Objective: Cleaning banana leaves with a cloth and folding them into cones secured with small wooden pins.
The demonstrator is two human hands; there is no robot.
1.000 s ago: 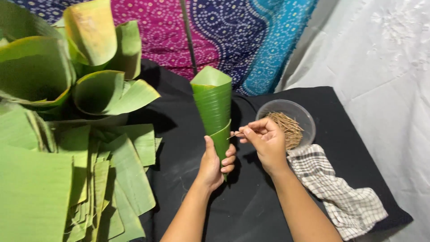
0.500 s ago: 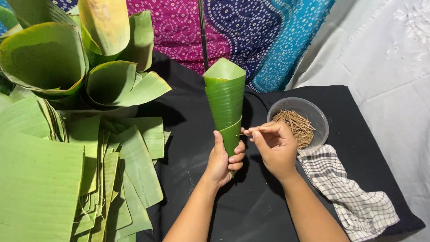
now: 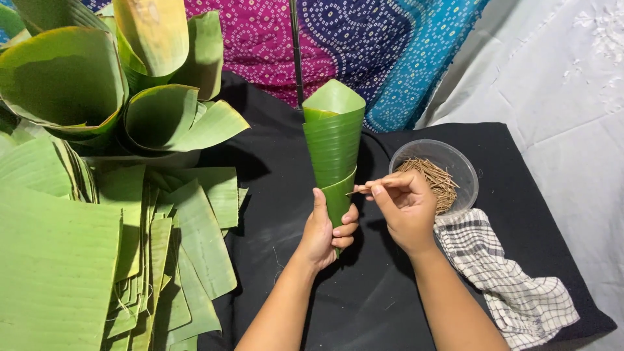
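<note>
My left hand grips the narrow lower end of a green banana-leaf cone, held upright with its wide mouth up. My right hand pinches a thin wooden stick and holds its tip against the cone's overlapping flap, just above my left fingers. Behind the right hand stands a clear plastic bowl with several such sticks in it.
A stack of cut banana-leaf pieces lies at the left, with several rolled leaf cones piled behind it. A checked cloth lies at the right on the black mat. Patterned fabric hangs at the back.
Both hands and the cone have shifted slightly right and lower in view. The right hand has brought the stick's tip up to the cone's flap.
</note>
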